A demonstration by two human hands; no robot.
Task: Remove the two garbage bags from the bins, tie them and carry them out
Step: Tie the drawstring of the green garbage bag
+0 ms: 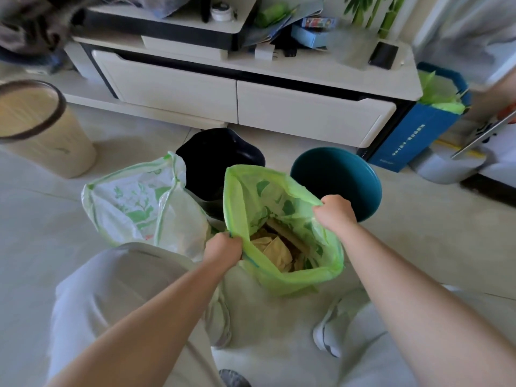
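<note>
A green garbage bag (282,280) stands open on the floor between my knees, with yellowish paper waste inside. My left hand (223,248) grips its near-left rim. My right hand (336,212) grips its right rim. A white garbage bag with a green print (134,202) stands on the floor to the left, its mouth loose and open. Behind the bags stand a black bin (217,160) and a teal bin (340,177), both without a bag.
A beige bin with a dark rim (42,127) stands at the far left. A low white cabinet with drawers (240,104) runs across the back. A blue box with a green liner (418,132) sits at its right end. My knees and shoes fill the foreground.
</note>
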